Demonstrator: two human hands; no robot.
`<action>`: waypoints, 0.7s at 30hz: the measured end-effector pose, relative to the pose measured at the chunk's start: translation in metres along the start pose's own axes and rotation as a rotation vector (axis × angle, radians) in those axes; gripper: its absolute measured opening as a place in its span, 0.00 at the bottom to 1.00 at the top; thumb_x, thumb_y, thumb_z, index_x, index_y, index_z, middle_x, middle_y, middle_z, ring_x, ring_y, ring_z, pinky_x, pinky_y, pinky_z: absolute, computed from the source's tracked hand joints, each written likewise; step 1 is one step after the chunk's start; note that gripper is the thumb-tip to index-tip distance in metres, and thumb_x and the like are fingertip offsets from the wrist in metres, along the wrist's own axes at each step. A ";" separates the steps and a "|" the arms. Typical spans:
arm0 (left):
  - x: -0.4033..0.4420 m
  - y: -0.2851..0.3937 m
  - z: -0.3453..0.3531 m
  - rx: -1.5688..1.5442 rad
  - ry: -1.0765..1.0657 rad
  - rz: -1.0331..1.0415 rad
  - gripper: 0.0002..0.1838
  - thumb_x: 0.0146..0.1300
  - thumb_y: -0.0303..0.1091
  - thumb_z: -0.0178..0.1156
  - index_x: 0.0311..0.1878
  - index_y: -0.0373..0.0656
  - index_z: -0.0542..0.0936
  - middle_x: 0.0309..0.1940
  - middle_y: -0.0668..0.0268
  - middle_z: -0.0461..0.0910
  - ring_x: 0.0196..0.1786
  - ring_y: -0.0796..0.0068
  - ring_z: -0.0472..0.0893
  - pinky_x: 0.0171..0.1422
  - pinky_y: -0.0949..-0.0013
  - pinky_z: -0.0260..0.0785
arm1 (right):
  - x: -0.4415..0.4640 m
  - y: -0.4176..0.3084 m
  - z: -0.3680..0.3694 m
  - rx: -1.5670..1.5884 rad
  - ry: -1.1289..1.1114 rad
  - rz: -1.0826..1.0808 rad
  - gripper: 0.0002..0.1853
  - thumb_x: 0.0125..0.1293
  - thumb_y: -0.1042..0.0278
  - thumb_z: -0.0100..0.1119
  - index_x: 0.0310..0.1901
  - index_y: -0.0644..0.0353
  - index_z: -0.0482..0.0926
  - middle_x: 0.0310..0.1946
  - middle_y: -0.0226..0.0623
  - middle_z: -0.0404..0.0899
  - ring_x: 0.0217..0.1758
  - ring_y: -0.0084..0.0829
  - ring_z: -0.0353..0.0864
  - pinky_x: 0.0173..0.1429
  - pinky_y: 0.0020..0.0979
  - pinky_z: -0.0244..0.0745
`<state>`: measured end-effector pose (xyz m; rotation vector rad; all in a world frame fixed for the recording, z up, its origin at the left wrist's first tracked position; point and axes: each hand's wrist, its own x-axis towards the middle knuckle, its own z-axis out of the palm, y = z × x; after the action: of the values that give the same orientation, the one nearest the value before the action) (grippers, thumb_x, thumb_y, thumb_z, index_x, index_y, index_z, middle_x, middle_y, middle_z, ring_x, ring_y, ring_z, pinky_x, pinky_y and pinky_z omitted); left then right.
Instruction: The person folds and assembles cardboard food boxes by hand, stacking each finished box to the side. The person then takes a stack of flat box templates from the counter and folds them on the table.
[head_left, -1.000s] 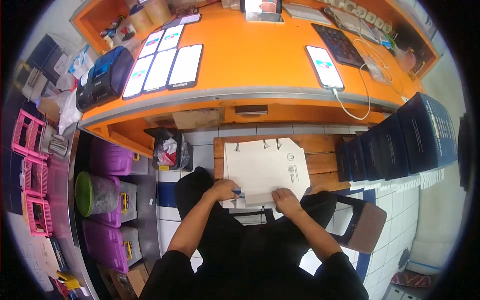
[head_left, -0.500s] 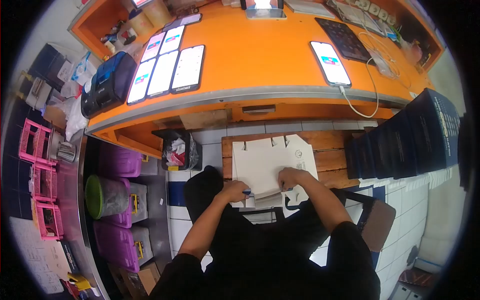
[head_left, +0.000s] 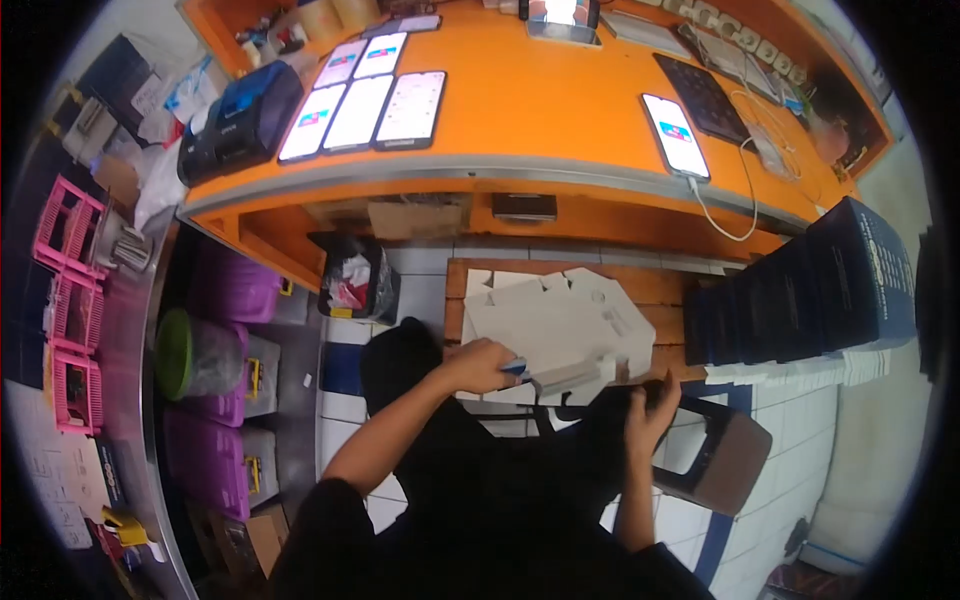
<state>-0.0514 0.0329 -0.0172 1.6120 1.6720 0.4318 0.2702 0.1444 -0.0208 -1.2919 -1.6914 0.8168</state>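
Observation:
A flat white cardboard sheet (head_left: 540, 322) with notched edges and small printing lies tilted on the low wooden bench (head_left: 665, 310), over another white sheet. My left hand (head_left: 480, 366) is closed at its lower left corner, around a small blue object (head_left: 514, 367). The near edge of the cardboard is folded up and blurred. My right hand (head_left: 652, 412) is off the cardboard, to the right of its lower corner, with thumb and fingers apart and nothing between them.
Dark blue boxes (head_left: 850, 275) are stacked at the bench's right end. Phones (head_left: 410, 110) lie on the orange desk (head_left: 540, 120) beyond, beside a black printer (head_left: 240, 125). A small bin (head_left: 385, 290) stands left of the bench, a stool (head_left: 740, 455) at lower right.
My right hand has let go of the cardboard's near edge and moved right and down, its fingers spreading. The top sheet has turned and shifted right. My left hand still grips the blue object.

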 end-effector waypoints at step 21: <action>-0.025 0.020 0.031 -0.845 0.905 -0.116 0.51 0.51 0.24 0.73 0.78 0.40 0.57 0.73 0.56 0.64 0.74 0.62 0.64 0.73 0.59 0.63 | -0.001 -0.030 -0.080 0.287 -0.136 0.133 0.23 0.62 0.63 0.74 0.54 0.69 0.81 0.51 0.40 0.83 0.52 0.32 0.82 0.62 0.35 0.73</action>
<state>-0.0169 0.0036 -0.0163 0.6808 1.7622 1.7166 0.3293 0.1358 0.0404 -1.1797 -1.5351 1.2035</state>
